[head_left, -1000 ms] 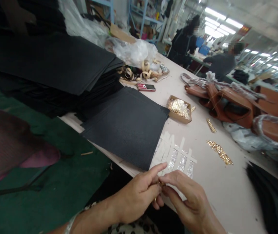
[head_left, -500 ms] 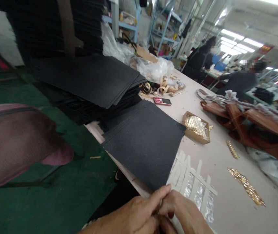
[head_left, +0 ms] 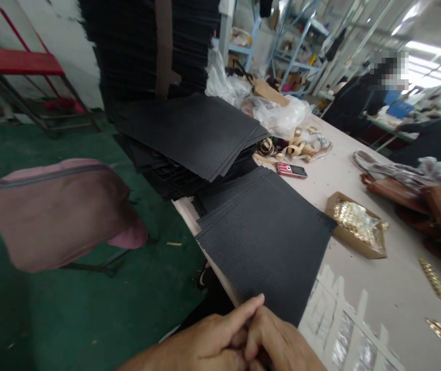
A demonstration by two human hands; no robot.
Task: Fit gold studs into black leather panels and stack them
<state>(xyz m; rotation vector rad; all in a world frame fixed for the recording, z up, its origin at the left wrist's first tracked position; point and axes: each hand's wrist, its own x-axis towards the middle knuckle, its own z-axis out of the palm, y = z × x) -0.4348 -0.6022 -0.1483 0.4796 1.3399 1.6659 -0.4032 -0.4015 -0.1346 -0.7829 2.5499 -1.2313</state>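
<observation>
My left hand [head_left: 208,340] and my right hand [head_left: 280,342] press together at the bottom edge of the view, fingers curled and pinched against each other. Whatever they hold is hidden between the fingers. They hover just in front of a flat black textured sheet [head_left: 267,242] lying on the pale table [head_left: 363,288]. Beside my right hand lie strips of white tape with shiny foil patches [head_left: 344,335].
A tall stack of black sheets [head_left: 193,134] fills the table's left end. A red phone [head_left: 290,170], tan straps [head_left: 290,147], a cardboard box of gold parts [head_left: 357,229], loose gold pieces [head_left: 435,278], and brown leather bags [head_left: 425,201] lie farther off. A pink-cushioned stool [head_left: 58,211] stands on the green floor. Other people work behind.
The view has swung left and up, so my hands sank to the bottom edge. The hands stay pinched together; the stool and red bench came further into view.
</observation>
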